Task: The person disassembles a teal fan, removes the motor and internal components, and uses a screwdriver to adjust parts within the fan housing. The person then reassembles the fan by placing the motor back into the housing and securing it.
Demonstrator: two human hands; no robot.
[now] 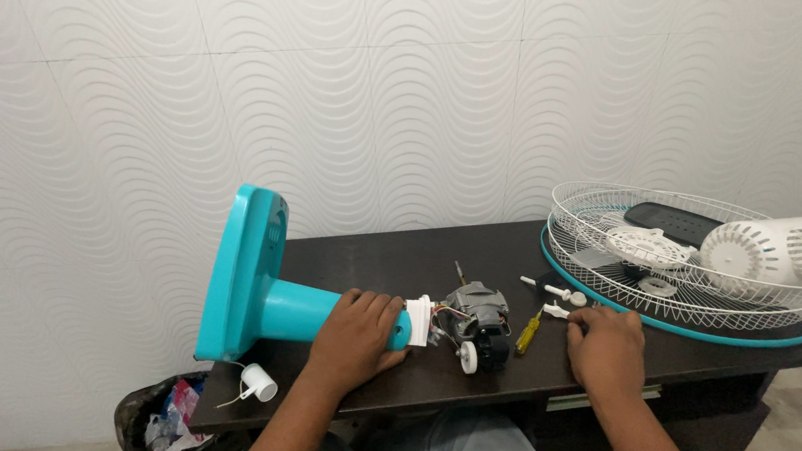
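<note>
While the left hand (355, 336) wraps palm-down around the teal fan stand (264, 293) lying on the dark tabletop (398, 255), the right hand (607, 348) rests knuckles-up, fingers curled onto a small white screw piece (556, 312), beside the yellow-handled screwdriver (530, 333).

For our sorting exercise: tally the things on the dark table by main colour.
Teal: 1, the fan stand
White: 3, the wire guards, motor cover, small screwdriver
Grey: 1, the motor
Yellow: 1, the screwdriver
Total: 6
</note>
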